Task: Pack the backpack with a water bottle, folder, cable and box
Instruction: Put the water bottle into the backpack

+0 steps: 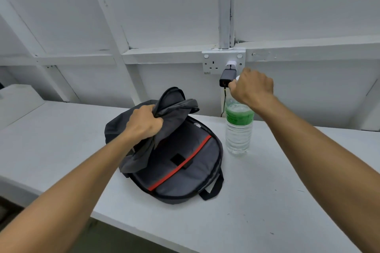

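Gripping bottle top, right hand; left hand holds backpack flap.

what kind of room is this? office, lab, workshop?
Hard to say for sure; it looks like a plain utility or workshop-type room. Cues: a bare white painted wall with exposed framing battens, a surface-mounted white double wall socket fed by a conduit, and a plain white table.

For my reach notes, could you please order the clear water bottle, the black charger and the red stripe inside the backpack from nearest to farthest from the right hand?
1. Clear green-labelled water bottle, gripped at its top.
2. Black charger, just left.
3. Red stripe, lower left.
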The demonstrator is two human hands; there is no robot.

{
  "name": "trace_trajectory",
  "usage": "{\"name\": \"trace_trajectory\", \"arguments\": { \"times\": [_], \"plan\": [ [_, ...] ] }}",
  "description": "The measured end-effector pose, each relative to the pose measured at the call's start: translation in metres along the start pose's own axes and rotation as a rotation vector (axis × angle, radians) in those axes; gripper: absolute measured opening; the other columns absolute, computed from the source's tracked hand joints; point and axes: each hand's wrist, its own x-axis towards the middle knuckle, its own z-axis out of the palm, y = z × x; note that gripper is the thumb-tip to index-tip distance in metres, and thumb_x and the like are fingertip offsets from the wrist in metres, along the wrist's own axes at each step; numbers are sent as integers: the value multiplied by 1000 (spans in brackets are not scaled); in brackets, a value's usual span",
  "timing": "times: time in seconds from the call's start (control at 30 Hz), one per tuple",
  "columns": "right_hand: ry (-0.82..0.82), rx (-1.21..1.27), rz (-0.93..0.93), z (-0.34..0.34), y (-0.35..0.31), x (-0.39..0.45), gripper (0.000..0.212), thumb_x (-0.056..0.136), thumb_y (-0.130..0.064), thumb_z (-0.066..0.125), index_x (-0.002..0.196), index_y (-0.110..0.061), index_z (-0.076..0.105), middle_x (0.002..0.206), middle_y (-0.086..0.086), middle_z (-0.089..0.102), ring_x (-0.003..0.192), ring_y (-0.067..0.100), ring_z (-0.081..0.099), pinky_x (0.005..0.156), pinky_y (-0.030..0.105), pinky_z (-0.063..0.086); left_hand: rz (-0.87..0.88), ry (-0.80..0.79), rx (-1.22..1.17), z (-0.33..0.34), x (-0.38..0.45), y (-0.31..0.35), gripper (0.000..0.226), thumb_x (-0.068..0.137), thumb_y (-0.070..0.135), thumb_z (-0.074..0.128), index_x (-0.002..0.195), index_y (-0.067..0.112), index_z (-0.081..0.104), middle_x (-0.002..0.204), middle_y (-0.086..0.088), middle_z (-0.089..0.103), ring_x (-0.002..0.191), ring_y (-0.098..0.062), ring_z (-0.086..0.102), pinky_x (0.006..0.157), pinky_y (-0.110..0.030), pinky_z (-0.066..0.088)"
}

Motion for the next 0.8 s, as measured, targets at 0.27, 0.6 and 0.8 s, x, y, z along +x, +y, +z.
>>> {"name": "trace_trajectory", "arguments": {
  "times": [0.27,0.6,0.8],
  "plan": [
    [18,40,-183,-20,11,-27,24,91,-29,45,88,-5,43,81,14,51,73,34,46,64,36,33,-113,-78,-173,-19,14,8,20,77,9,56,94,7,66,96,-20,69,86,-37,66,67,-38,54],
    [520,346,-180,-66,-6,-52,26,89,-27,48,87,-2,54,70,7,47,62,29,40,59,32,24,-172,-133,-253,-36,27,16,22,84,7,63,104,13,68,100,-14,69,89,-34,65,85,-47,58],
    [560,631,-68,-21,-26,-63,22,90,-22,49,85,-2,58,63,10,49,58,21,34,57,28,15,-164,-144,-312,-38,29,19,20,87,3,61,100,16,69,97,-12,70,88,-32,66,79,-41,58]
  ]
}}
